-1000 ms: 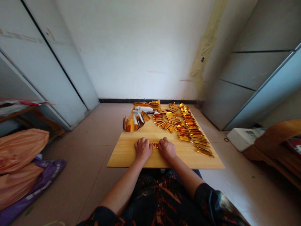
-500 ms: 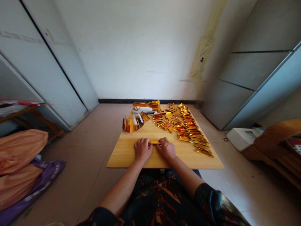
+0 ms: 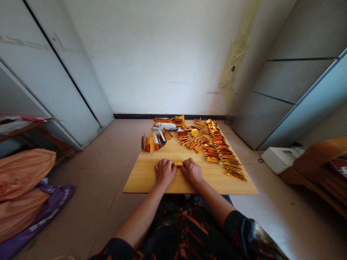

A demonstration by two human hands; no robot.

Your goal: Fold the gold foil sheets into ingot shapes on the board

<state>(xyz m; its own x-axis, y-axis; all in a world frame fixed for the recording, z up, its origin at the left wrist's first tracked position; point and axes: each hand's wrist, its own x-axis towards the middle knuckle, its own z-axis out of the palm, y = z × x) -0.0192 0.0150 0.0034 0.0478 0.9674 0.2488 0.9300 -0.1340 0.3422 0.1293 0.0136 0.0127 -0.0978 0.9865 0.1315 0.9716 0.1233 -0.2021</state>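
Observation:
A small strip of folded gold foil paper [image 3: 178,164] lies between my two hands, low over the near half of the wooden board [image 3: 151,180]. My left hand [image 3: 164,171] has its fingers closed on the left end of the paper. On the right end, the fingers of my right hand [image 3: 192,169] are closed too. Both fingertips hide the ends of the piece. Rows of folded gold paper pieces [image 3: 213,144] fan out over the right side of the board.
Loose gold and white sheets [image 3: 155,140] stand curled at the board's left. Behind them lie a white roll [image 3: 165,125] and more gold paper [image 3: 177,120]. Orange and purple bags [image 3: 24,180] rest at far left; a white box [image 3: 279,159] is on the floor at right.
The fingers of my right hand have shifted slightly inward along the gold paper. Everything else stays where it was.

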